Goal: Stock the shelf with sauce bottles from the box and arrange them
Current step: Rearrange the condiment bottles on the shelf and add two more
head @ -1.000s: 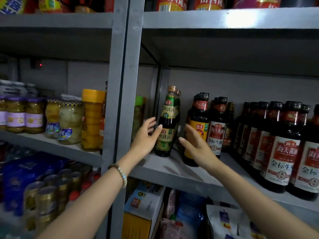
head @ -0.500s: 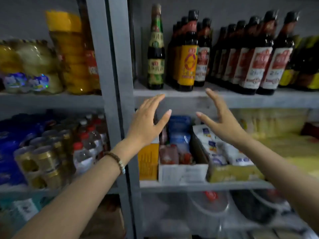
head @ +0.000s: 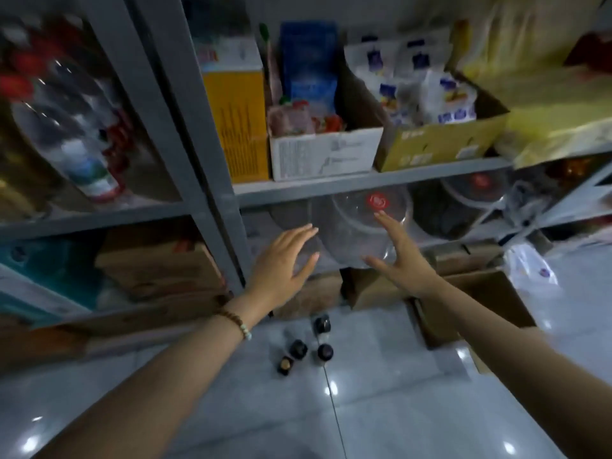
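Several dark sauce bottles (head: 306,347) stand on the pale tiled floor, seen from above by their black caps, just below my hands. An open cardboard box (head: 470,303) sits on the floor to their right, under my right forearm. My left hand (head: 284,260) and my right hand (head: 397,256) hang open in front of the lowest shelf, palms facing each other, holding nothing. The sauce shelf itself is out of view above.
A grey metal shelf upright (head: 195,180) runs down to the left of my left hand. Clear plastic containers (head: 361,223) fill the low shelf behind my hands. Boxes of packets (head: 433,140) sit one shelf up. Water bottles (head: 76,140) and cardboard boxes (head: 155,266) are at left.
My view has swung down from the sauce shelf to the floor. Both open hands have dropped from beside the shelved bottles to the lowest shelf level, above the bottles on the floor.
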A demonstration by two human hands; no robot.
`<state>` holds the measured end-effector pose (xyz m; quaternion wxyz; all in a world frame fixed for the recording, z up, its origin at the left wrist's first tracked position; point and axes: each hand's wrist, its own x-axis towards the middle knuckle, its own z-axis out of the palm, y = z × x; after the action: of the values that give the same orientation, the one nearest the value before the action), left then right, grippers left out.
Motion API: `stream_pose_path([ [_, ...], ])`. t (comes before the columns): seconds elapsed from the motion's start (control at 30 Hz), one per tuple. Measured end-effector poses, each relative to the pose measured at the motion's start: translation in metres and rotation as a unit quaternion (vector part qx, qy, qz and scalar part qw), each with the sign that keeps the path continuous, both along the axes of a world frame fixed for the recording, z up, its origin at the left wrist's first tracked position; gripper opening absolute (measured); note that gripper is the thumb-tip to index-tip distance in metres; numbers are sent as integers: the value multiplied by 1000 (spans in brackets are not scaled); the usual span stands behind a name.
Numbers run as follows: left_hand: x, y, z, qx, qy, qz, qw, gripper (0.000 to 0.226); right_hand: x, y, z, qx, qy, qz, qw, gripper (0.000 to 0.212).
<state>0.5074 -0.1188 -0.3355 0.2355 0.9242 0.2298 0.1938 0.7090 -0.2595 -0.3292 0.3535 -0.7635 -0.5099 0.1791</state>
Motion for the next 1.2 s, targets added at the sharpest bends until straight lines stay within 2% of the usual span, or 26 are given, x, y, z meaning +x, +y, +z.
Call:
stream_pose_path([
  [0.13,-14,-12,-105,-37,89,17,995,50,1,-23,-101,-83,43,-26,995,78],
  [0.3,-28,-21,-232,-115,170,57,977,54,-1,-37,-232,-133,110,-44,984,82],
  [0.57,-26,-19,-447,-221,239,81,942,72,-11,-35,-455,-210,124,-52,969,84],
  [0.73,-19,-12,-573,-273,238,77,929,74,-9,-30,-575,-218,154,-25,964,86],
  [0.83,-11,3,-626,-319,209,66,922,72,-5,-13,-622,-189,189,-27,963,78],
  [0.97,4,28,-670,-377,213,15,901,75,18,14,-658,-118,225,-71,964,71],
  [1.1,15,41,-688,-356,235,-32,904,69,37,30,-689,-93,218,-80,968,72],
  [1.2,18,45,-691,-332,246,-53,909,67,41,44,-705,-82,201,-47,975,61],
])
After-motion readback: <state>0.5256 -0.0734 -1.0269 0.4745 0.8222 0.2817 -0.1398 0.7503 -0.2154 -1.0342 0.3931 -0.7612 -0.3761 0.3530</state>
